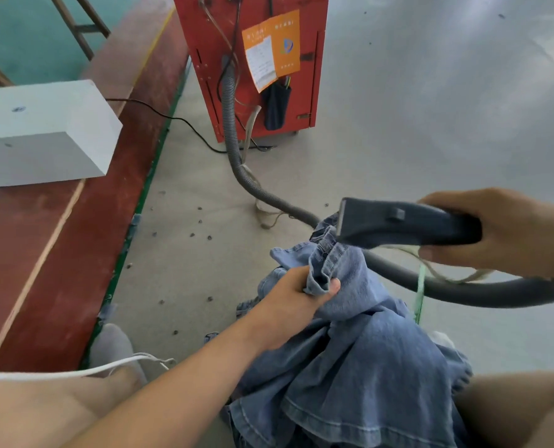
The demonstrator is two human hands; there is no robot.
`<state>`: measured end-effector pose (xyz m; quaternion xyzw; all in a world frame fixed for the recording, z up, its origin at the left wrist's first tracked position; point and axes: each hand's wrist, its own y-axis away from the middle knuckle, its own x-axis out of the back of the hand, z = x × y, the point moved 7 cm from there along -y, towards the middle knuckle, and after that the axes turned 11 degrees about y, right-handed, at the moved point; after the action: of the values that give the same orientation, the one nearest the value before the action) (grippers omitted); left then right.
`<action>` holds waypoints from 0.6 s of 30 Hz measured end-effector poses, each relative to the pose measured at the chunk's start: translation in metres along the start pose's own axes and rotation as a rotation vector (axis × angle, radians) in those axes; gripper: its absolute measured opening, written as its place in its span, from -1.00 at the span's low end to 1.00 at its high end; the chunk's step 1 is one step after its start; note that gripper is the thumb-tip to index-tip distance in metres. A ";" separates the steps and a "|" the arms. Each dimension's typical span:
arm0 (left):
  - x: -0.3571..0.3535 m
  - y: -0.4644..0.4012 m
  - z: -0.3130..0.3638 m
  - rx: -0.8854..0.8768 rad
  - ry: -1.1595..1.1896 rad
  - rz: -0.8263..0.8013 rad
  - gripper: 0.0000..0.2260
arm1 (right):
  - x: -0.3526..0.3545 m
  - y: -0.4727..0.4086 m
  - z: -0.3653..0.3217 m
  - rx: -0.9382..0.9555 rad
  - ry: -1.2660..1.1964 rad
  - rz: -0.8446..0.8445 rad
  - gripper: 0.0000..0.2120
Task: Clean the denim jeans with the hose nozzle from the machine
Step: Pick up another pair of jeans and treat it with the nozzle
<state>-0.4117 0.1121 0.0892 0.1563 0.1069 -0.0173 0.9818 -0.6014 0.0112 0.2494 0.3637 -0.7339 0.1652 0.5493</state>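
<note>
Bunched over the person's lap, the jeans (359,360) are held up at a gathered part, probably the waistband, by the left hand (296,297), whose fingers and thumb are clamped on a fold of the denim. Just above this fold the nozzle (405,226) is carried by the right hand (508,232), which is closed round its rear end; the flat mouth is turned toward the left and seems not yet laid on the cloth. The cleaning pass is judged to be only starting. Next, the mouth should be lowered onto the stretched denim and drawn along it. Behind, the hose (237,150) is led over the floor (430,124) to the red machine (253,59).
</note>
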 end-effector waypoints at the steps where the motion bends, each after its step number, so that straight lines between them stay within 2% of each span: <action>1: 0.002 -0.001 -0.003 0.006 -0.011 -0.010 -0.87 | -0.005 0.000 0.001 0.000 0.018 -0.037 -0.64; 2: 0.002 0.000 -0.004 0.005 -0.055 -0.033 -0.90 | -0.013 0.000 -0.002 0.017 0.030 -0.073 -0.63; 4: -0.003 0.003 -0.002 -0.004 -0.181 -0.079 -0.65 | -0.029 -0.003 -0.015 0.072 0.032 -0.135 -0.64; 5: -0.007 0.004 -0.002 -0.009 -0.229 -0.108 -0.59 | -0.036 -0.004 -0.024 0.097 0.025 -0.161 -0.65; 9: -0.018 0.008 0.002 -0.076 -0.267 -0.181 -0.77 | -0.038 -0.008 -0.046 0.194 0.001 -0.181 -0.55; 12: -0.010 0.007 0.006 -0.091 -0.221 -0.120 -0.87 | -0.019 -0.006 -0.032 0.140 -0.024 -0.059 -0.56; 14: -0.007 0.007 0.010 -0.066 -0.124 -0.139 -0.96 | -0.006 -0.002 -0.018 0.073 0.015 0.002 -0.55; 18: -0.004 0.009 0.015 -0.037 -0.027 -0.149 -0.75 | -0.001 0.004 -0.007 -0.005 0.098 0.010 -0.53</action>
<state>-0.4122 0.1161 0.1068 0.1295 0.1055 -0.0905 0.9818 -0.5991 0.0184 0.2514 0.3501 -0.7084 0.1838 0.5847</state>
